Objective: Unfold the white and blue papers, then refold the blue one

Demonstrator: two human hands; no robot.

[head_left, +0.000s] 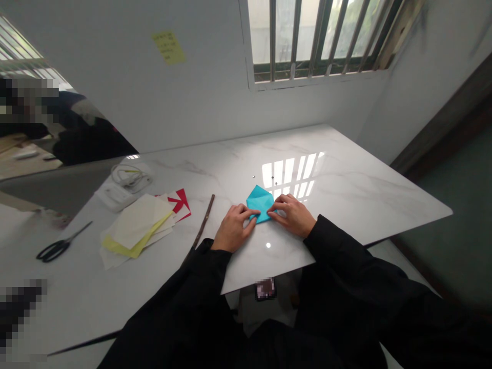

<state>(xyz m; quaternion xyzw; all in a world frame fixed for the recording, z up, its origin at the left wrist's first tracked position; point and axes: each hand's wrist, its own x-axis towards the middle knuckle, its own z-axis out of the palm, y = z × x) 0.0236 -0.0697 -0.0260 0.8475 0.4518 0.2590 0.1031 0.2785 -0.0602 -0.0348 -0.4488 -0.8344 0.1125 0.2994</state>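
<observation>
A piece of bright blue paper point(260, 201), folded to a point at its far end, lies on the white marbled table point(369, 174). My left hand point(235, 225) pinches its near left edge between thumb and fingers. At the near right edge, my right hand point(294, 214) grips the same paper, its thumb and index finger closed there. Both hands rest low at the tabletop, and the fingertips hide parts of the paper's near corners. A thin brown stick point(205, 219) lies just left of my left hand.
Left of the stick are loose cream and yellow paper sheets point(139, 220), red paper pieces point(180, 203), black-handled scissors point(57, 249) and a white power strip with a cable point(115, 195). A yellow note point(168, 47) sticks to the wall beside a barred window point(307, 38).
</observation>
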